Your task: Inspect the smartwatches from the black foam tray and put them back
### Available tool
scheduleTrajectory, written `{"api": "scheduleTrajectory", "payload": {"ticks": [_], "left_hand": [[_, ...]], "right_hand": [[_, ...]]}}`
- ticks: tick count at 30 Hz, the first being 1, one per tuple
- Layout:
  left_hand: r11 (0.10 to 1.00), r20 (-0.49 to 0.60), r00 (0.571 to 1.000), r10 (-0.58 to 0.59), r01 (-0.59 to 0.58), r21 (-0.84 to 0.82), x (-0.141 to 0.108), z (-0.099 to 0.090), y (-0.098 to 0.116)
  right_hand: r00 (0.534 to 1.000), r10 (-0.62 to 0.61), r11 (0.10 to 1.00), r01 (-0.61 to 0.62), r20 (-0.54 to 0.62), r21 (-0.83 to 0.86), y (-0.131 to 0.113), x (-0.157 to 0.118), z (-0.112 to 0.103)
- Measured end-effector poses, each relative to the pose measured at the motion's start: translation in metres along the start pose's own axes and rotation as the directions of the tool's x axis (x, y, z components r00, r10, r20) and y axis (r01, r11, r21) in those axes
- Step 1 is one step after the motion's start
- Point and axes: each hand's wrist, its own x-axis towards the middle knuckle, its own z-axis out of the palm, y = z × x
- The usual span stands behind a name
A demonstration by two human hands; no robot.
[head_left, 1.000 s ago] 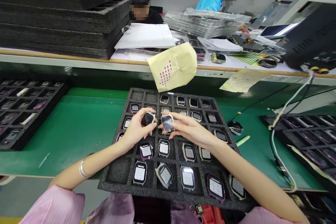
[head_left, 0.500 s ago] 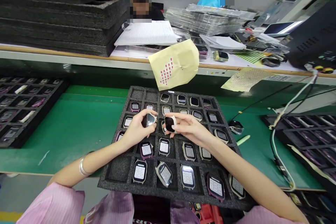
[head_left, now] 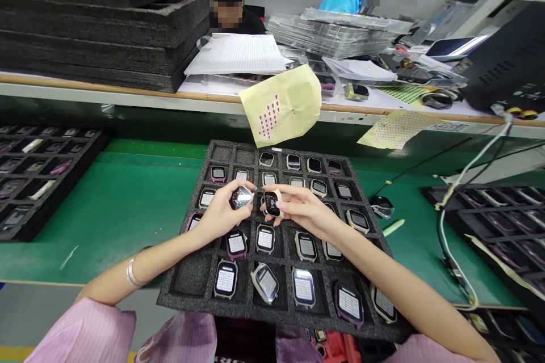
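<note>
A black foam tray [head_left: 189, 281] lies in front of me, its compartments holding several smartwatch bodies with lit white screens and some with dark ones. My left hand [head_left: 223, 210] is closed on a watch body [head_left: 240, 197] above the tray, its glossy face turned up. Just to the right, my right hand [head_left: 304, 208] grips a second, light-framed watch body [head_left: 271, 203], whose dark screen shows a small lit picture. The two watches are close together but apart. In the tray's lower right sits a purple-framed watch [head_left: 349, 303].
More watch trays stand at the left [head_left: 91, 150] and right [head_left: 434, 195]. Stacked black foam [head_left: 179, 39], papers [head_left: 238, 55] and clear plastic trays [head_left: 336, 34] fill the shelf. A yellow sheet [head_left: 283, 105] hangs from its edge. Cables [head_left: 445, 232] hang at right; two people are behind.
The screen of the watch in my right hand has changed from dark to showing a picture, and that watch has shifted slightly left. The left hand has hardly moved.
</note>
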Motion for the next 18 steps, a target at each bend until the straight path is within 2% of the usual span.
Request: {"api": "scheduleTrajectory", "payload": {"ticks": [3,8,18], "left_hand": [[1.0,-0.031,1.0,0.0,0.0,0.006,0.0011,-0.0005,-0.0001],[1.0,-0.015,1.0,-0.004,0.004,0.016,0.0018,-0.0003,0.0014],[0.99,-0.045,0.99,0.136,-0.134,0.051,-0.0025,-0.0008,0.0082]], "right_hand": [[1.0,0.002,1.0,-0.002,-0.003,-0.022,-0.0004,-0.0002,0.0003],[0.999,-0.011,0.998,0.009,-0.033,-0.063,-0.0023,-0.0008,0.0006],[0.996,-0.063,0.992,0.055,-0.07,-0.116,-0.0071,-0.005,0.0085]]}}
